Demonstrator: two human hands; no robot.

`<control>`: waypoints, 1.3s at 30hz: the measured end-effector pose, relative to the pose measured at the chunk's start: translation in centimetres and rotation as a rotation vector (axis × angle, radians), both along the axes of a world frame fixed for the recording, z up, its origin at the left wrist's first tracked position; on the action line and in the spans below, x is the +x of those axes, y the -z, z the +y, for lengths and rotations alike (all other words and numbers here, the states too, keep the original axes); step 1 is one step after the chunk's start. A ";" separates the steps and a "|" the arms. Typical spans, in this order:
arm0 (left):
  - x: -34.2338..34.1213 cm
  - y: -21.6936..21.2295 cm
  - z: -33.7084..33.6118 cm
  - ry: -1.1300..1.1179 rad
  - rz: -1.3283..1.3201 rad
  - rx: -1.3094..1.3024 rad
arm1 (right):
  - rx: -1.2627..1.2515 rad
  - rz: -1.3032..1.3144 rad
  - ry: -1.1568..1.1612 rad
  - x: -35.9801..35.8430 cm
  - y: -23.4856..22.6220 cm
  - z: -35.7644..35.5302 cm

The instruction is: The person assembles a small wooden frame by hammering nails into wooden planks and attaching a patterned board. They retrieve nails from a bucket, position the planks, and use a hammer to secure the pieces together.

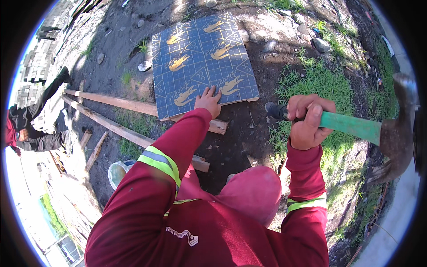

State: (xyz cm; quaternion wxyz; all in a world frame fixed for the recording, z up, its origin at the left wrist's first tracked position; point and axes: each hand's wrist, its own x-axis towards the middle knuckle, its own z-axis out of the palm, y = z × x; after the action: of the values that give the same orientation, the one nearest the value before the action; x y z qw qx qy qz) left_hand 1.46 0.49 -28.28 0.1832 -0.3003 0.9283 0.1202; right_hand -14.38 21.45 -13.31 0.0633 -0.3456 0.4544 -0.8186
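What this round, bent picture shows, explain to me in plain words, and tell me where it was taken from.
There is no machine here, just a person's two bare hands. The single picture comes from a camera worn on the head, looking down; its wide lens bends straight edges near the rim. The left hand rests on the near edge of a blue patterned board. The right hand grips a hammer-like tool by its green handle. Two wooden beams lie below, one passing under the board, on dark ground with patches of grass. Another person shows at the left.
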 end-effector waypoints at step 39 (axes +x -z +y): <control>16.7 -10.8 -0.4 -0.060 0.388 0.590 | 1.890 0.172 -0.161 2.9 12.8 -2.8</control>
State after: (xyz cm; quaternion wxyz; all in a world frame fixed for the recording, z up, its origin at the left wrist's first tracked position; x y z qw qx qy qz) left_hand 18.11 0.04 -17.53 0.0786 -0.2331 0.8619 0.4434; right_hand -11.48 18.62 -26.08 0.3390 -0.2408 0.9062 -0.0774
